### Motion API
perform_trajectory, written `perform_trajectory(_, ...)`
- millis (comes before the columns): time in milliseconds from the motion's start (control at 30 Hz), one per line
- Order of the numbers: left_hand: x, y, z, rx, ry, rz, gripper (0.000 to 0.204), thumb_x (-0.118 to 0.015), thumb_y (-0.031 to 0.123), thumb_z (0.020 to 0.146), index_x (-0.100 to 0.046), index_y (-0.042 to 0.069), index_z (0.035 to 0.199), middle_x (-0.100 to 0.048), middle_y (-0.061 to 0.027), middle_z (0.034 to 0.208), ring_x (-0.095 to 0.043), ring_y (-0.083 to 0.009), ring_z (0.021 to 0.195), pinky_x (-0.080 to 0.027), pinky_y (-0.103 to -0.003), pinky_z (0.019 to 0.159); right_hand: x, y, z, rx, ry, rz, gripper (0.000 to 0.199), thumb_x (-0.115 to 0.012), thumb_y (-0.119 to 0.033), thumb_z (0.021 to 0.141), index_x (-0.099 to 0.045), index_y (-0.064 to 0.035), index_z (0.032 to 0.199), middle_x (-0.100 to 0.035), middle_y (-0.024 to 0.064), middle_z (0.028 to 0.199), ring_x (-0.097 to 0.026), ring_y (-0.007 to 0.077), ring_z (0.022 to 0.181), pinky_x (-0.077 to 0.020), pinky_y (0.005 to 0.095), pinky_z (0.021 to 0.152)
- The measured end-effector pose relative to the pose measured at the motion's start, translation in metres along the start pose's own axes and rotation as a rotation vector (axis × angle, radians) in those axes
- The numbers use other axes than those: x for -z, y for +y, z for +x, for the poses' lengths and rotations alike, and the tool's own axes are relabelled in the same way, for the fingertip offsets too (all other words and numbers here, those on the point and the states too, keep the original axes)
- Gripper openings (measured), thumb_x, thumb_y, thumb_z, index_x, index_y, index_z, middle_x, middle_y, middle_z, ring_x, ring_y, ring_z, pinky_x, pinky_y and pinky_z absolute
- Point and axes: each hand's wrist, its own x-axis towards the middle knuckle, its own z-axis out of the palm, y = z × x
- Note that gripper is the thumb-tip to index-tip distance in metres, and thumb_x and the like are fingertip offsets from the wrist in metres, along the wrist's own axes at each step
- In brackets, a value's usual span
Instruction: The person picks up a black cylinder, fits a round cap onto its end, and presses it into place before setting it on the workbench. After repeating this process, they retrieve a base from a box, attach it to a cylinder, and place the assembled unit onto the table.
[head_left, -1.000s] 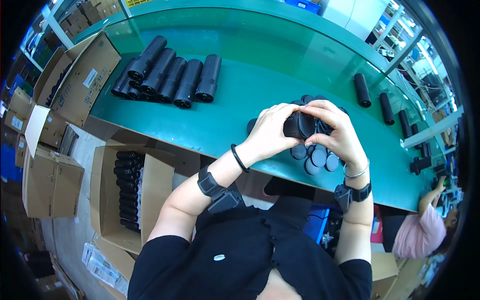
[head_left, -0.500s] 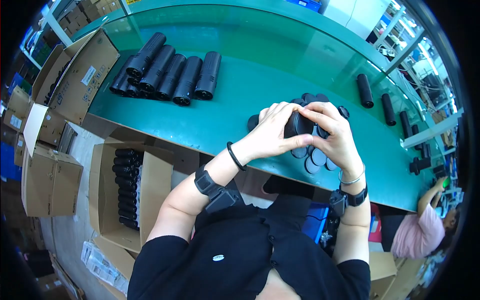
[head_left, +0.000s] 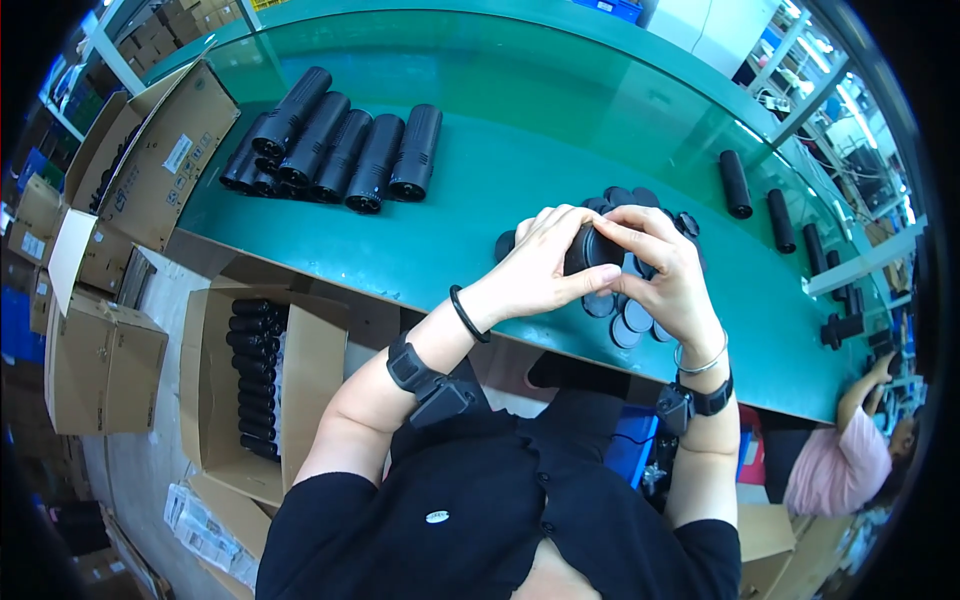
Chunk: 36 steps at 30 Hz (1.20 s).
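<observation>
Over the near side of the green table, my two hands hold a short black cylinder (head_left: 590, 250) with a ridged ring at its end. My left hand (head_left: 540, 262) wraps round its left side, thumb beneath. My right hand (head_left: 662, 258) grips its right edge between thumb and fingers. How far the cylinder reaches behind the fingers is hidden. Under and around my hands lie several flat dark round discs (head_left: 626, 332), partly covered by the hands. A small black ring-like cap (head_left: 686, 224) sits beside my right hand's knuckles.
Black ribbed tubes (head_left: 370, 165) are piled at the table's (head_left: 470, 200) left. More black tubes (head_left: 735, 184) stretch in a line along the right. A carton (head_left: 160, 150) stands at the left edge; another carton (head_left: 315, 390) below holds tubes. A co-worker in a pink top (head_left: 840, 465) is at far right.
The cylinder has turned slightly in my hands, which stay in nearly the same place. The tubes along the right have shifted slightly rightward. A green spot by the co-worker's hands is gone.
</observation>
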Motion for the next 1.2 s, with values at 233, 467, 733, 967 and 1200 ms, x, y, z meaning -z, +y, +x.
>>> perform_trajectory(233,0.002,0.003,-0.001,0.012,-0.019,-0.005,0.058,-0.071,0.049,0.083,-0.053,0.009,0.121,-0.054,-0.0124,0.117,-0.049,-0.0320,0.118,-0.031,-0.046,0.103,0.003,-0.011,0.004,0.018,-0.061,-0.140,0.058,-0.079,0.002,0.058,-0.069,-0.0041,0.115,-0.064,0.0100,0.112,-0.063,0.0269,0.101,-0.0525,0.0345,0.088)
perform_trajectory(467,0.002,-0.001,-0.002,-0.001,0.006,-0.014,0.053,-0.071,0.043,0.083,-0.053,0.008,0.120,-0.057,-0.0126,0.115,-0.052,-0.0321,0.114,-0.034,-0.044,0.101,-0.003,-0.007,0.007,0.043,-0.095,-0.028,0.059,-0.081,-0.002,0.063,-0.069,-0.0055,0.120,-0.062,0.0089,0.110,-0.060,0.0232,0.099,-0.0510,0.0328,0.088)
perform_trajectory(733,0.009,-0.004,0.000,0.102,-0.022,-0.229,0.066,-0.074,0.020,0.082,-0.038,0.005,0.135,-0.059,-0.0183,0.119,-0.061,-0.0263,0.110,-0.049,-0.038,0.094,-0.019,0.024,0.007,-0.364,-0.174,0.640,0.037,-0.071,-0.019,0.089,-0.068,-0.0036,0.122,-0.057,0.0005,0.100,-0.052,0.0089,0.083,-0.0432,0.0220,0.073)
perform_trajectory(967,0.007,0.000,0.002,0.135,-0.004,-0.246,0.074,-0.079,0.023,0.076,-0.038,0.006,0.135,-0.059,-0.0176,0.118,-0.060,-0.0273,0.112,-0.049,-0.038,0.093,-0.020,0.029,0.014,-0.503,-0.182,0.851,0.037,-0.076,-0.022,0.085,-0.071,-0.0094,0.120,-0.049,-0.0072,0.076,-0.042,0.0029,0.058,-0.0286,0.0195,0.049)
perform_trajectory(1200,0.014,0.005,0.011,0.168,-0.016,-0.292,0.071,-0.078,0.019,0.076,-0.039,0.006,0.133,-0.058,-0.0141,0.116,-0.058,-0.0229,0.108,-0.049,-0.036,0.092,-0.026,0.026,0.021,-0.463,-0.107,0.825,0.031,-0.074,-0.016,0.085,-0.073,-0.0084,0.115,-0.057,-0.0046,0.076,-0.046,0.0023,0.057,-0.0330,0.0182,0.048)
